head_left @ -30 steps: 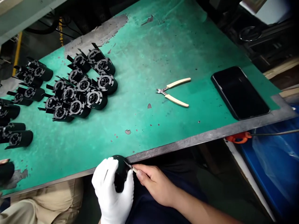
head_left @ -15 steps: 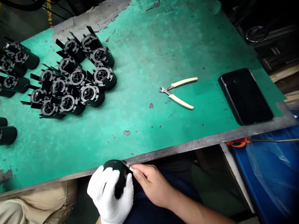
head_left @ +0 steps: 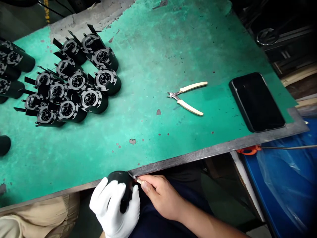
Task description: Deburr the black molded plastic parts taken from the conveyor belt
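Observation:
My left hand [head_left: 115, 208], in a white glove, is wrapped around a black cylindrical plastic part [head_left: 119, 176] at the table's front edge. Bare, my right hand [head_left: 162, 196] pinches the light handle of a small knife [head_left: 132, 175]. The knife's thin metal blade meets the right side of the part's upper rim; its exact contact is too small to make out. My left fingers cover much of the part's near side.
Several similar black parts [head_left: 90, 99] stand grouped on the green table [head_left: 143, 59], with more at the far left. Cream-handled nippers [head_left: 189, 105] lie opened out mid-table. A black phone [head_left: 259, 102] rests at right. An orange-handled tool [head_left: 249, 150] is below the edge.
The whole view has shifted slightly, so the table items appear a little further left. Both hands keep their grip on the black part and the knife, with hardly any visible movement.

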Demonstrator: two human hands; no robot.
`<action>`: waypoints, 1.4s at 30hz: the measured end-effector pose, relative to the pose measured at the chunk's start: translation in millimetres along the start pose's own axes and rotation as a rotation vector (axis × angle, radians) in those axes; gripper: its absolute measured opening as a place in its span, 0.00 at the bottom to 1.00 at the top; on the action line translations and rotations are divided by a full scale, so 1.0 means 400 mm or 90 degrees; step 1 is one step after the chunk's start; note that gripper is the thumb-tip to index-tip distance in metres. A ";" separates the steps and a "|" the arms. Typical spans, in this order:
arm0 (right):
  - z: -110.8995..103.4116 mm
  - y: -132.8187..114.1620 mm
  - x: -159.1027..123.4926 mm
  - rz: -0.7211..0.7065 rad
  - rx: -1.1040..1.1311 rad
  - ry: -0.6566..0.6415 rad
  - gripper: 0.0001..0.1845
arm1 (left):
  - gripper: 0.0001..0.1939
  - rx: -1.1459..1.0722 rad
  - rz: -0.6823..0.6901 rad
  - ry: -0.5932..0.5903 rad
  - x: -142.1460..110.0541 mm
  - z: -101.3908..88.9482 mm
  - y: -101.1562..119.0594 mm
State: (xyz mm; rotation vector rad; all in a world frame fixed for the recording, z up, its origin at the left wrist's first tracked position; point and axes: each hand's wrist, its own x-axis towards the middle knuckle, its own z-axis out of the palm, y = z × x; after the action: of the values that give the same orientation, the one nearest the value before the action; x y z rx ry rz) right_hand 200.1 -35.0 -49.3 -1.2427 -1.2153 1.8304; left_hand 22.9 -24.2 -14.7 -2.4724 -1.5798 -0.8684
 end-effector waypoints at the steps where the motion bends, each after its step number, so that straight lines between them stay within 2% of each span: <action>1: 0.004 -0.003 -0.002 0.004 -0.001 0.009 0.17 | 0.24 -0.001 0.014 0.007 -0.003 0.001 -0.002; 5: 0.004 0.001 -0.006 -0.003 0.003 0.013 0.17 | 0.24 -0.014 0.033 0.011 -0.020 0.000 -0.007; 12: -0.025 0.014 0.015 -0.067 -0.051 -0.035 0.19 | 0.24 -0.050 0.025 -0.001 -0.021 -0.006 -0.008; 19: -0.010 0.007 0.020 -0.013 -0.075 0.005 0.20 | 0.23 -0.053 0.054 0.011 -0.014 0.001 -0.008; 26: -0.015 0.028 0.023 -0.008 -0.007 -0.048 0.23 | 0.22 -0.064 0.044 0.009 -0.015 -0.001 -0.006; 30: -0.019 0.010 0.020 -0.013 -0.058 -0.034 0.21 | 0.22 -0.065 0.039 0.018 -0.015 0.000 -0.006; 35: -0.008 -0.017 0.022 0.036 -0.114 0.007 0.20 | 0.22 -0.062 0.054 0.026 -0.027 0.008 -0.006; 38: -0.001 -0.013 0.022 0.044 -0.076 0.002 0.22 | 0.23 -0.066 0.044 0.034 -0.039 -0.002 -0.003; 42: -0.002 0.002 0.005 0.092 0.040 -0.017 0.29 | 0.25 -0.081 -0.023 -0.018 -0.016 -0.018 -0.030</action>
State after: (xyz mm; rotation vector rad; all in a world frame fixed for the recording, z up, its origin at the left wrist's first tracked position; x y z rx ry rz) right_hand 200.1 -33.3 -50.7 -1.3041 -1.0991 1.9789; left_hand 7.8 -26.4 -14.7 -2.5596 -1.6320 -0.9715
